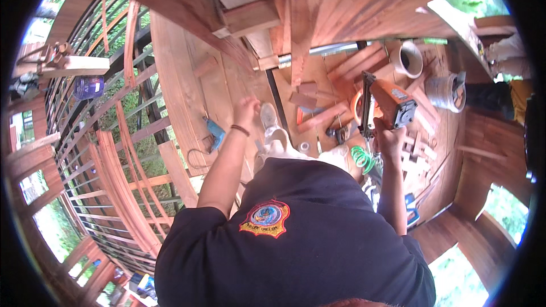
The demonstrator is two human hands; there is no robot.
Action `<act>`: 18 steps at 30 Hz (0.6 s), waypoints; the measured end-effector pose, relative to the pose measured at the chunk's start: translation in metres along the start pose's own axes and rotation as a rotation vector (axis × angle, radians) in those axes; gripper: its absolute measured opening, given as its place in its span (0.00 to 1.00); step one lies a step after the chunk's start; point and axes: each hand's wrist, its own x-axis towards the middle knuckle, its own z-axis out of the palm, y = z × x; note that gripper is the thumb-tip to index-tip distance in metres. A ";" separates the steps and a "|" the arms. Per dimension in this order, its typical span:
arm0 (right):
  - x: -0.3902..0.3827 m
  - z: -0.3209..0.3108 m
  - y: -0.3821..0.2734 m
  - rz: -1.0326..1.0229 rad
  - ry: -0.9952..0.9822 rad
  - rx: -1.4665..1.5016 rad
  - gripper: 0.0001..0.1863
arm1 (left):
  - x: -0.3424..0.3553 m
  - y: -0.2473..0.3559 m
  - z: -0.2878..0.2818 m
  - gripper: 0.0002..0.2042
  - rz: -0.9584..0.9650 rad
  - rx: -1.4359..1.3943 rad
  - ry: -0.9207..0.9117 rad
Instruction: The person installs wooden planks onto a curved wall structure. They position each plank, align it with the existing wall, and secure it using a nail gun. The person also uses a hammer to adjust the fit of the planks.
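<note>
My right hand is wrapped round the handle of an orange and black nail gun, held up at the right. A green coiled air hose hangs just below it. My left hand is held out at the middle, fingers loosely apart, with nothing visible in it. A dark band circles that wrist. Below the hand, my shoe rests on the plank floor. A blue corded power drill lies on boards to the left of my left forearm.
Wooden boards rise close ahead. Wood offcuts, a white bucket and a roll-like grey container are at the right. Long timber strips cross an open black metal frame at the left. Part of another person shows at far right.
</note>
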 end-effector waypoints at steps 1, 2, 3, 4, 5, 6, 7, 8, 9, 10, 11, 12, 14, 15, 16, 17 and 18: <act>-0.002 -0.003 0.032 0.090 0.015 -0.017 0.06 | -0.008 -0.034 0.008 0.04 -0.144 0.036 -0.021; -0.001 -0.006 0.055 0.121 0.018 0.006 0.05 | -0.014 -0.059 0.017 0.05 -0.285 0.061 -0.037; -0.001 -0.008 0.079 0.150 0.020 0.029 0.04 | -0.020 -0.084 0.024 0.06 -0.294 0.227 -0.086; -0.003 -0.010 0.097 0.270 0.024 0.028 0.03 | -0.025 -0.103 0.030 0.07 -0.300 0.400 -0.147; -0.008 -0.004 0.109 0.283 0.099 0.052 0.05 | -0.028 -0.117 0.037 0.07 -0.351 0.495 -0.169; -0.007 0.005 0.122 0.284 0.167 0.077 0.09 | -0.024 -0.128 0.043 0.08 -0.393 0.581 -0.182; -0.006 0.003 0.165 0.280 0.164 0.104 0.09 | -0.016 -0.138 0.050 0.08 -0.434 0.671 -0.196; -0.008 0.011 0.162 0.406 0.195 0.137 0.08 | 0.001 -0.162 0.053 0.08 -0.382 0.776 -0.227; -0.006 0.018 0.179 0.435 0.215 0.173 0.08 | 0.021 -0.182 0.058 0.08 -0.329 0.873 -0.255; -0.005 0.023 0.197 0.466 0.237 0.212 0.07 | 0.041 -0.204 0.068 0.09 -0.278 1.001 -0.302; 0.001 0.030 0.209 0.572 0.255 0.212 0.07 | 0.058 -0.211 0.085 0.10 -0.221 1.133 -0.348; 0.007 0.038 0.233 0.569 0.287 0.287 0.08 | 0.072 -0.216 0.104 0.12 -0.167 1.253 -0.381; 0.015 0.050 0.266 0.656 0.275 0.328 0.07 | 0.111 -0.240 0.146 0.14 -0.136 1.358 -0.444; 0.019 0.060 0.288 0.640 0.283 0.320 0.07 | 0.136 -0.260 0.170 0.14 -0.082 1.409 -0.456; 0.022 0.064 0.304 0.706 0.218 0.305 0.07 | 0.161 -0.281 0.195 0.13 -0.027 1.460 -0.470; 0.026 0.071 0.322 0.734 0.203 0.313 0.07 | 0.185 -0.299 0.223 0.13 0.008 1.502 -0.522; 0.028 0.076 0.341 0.763 0.188 0.321 0.08 | 0.208 -0.316 0.253 0.13 0.042 1.543 -0.575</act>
